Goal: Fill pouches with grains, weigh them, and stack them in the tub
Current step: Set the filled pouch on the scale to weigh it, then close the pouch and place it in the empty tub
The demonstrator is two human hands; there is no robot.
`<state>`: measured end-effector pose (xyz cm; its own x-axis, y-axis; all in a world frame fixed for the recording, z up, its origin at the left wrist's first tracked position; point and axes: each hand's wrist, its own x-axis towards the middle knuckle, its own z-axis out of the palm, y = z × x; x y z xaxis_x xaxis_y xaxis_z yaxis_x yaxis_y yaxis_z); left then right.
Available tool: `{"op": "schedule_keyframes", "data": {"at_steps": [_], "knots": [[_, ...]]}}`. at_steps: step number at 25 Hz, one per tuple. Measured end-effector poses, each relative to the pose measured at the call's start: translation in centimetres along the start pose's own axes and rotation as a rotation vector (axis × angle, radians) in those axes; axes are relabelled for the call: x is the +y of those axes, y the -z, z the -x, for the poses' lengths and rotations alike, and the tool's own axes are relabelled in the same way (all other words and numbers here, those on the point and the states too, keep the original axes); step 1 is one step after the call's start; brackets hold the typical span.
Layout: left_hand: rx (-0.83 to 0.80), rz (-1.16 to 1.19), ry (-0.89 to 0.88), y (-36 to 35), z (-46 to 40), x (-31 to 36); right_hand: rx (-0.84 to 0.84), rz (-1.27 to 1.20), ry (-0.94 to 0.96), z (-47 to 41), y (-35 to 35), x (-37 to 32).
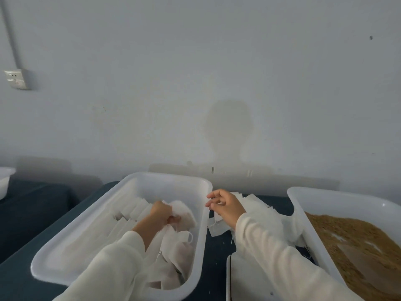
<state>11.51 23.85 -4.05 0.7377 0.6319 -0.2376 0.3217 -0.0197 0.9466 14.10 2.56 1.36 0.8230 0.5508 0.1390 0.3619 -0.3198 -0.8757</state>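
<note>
- Setting a filled pouch (183,210) into the white tub (121,216), left hand (161,213) curled round its gathered top, fingers pinching the cloth.
- Lying beneath and nearer in the same tub: more filled pouches (178,255), heaped loosely toward the right wall.
- Hovering just past the tub's right rim: right hand (224,206), fingers loosely curled and holding nothing (thumb and forefinger close but apart), above the empty pouches (255,206) spread on the dark table (32,213).
- Sitting at far right: the second tub (314,216) of brown grains (355,246); scale (243,279) mostly hidden under the right sleeve.
- Risking a slide: dropping the pouch onto the uneven heap, probably toppling rather than stacking flat.
- Risking a spill: gripping slackly at the neck, possibly loosening the drawstring and leaking grains.
- Risking a snag: sleeve brushing loose strings, dragging empties off the pile.
- Reading no brand, label or writing anywhere; the wall socket (16,79) too blurred to tell.
</note>
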Motion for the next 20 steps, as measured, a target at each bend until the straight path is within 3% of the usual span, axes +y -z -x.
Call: {"op": "schedule_keyframes", "data": {"at_steps": [4, 8, 13, 17, 20], "knots": [[-0.048, -0.256, 0.0, -0.3, -0.2, -0.8, 0.035, -0.028, -0.006, 0.4, 1.9, 1.1], [0.115, -0.613, -0.217, 0.4, 0.4, -0.4, 0.081, 0.039, -0.048, 2.9, 4.1, 2.8], [0.25, -0.558, -0.527, -1.5, 4.0, 3.4, 0.108, 0.371, -0.15, 8.1, 6.9, 6.1], [0.175, -0.445, -0.633, -4.8, 8.1, 5.8, 0.118, 0.687, -0.156, 13.3, 5.8, 9.5], [0.062, -0.477, -0.679, -8.2, 10.3, 6.8, 0.12, 0.622, -0.22, 15.6, 4.2, 11.1]]}}
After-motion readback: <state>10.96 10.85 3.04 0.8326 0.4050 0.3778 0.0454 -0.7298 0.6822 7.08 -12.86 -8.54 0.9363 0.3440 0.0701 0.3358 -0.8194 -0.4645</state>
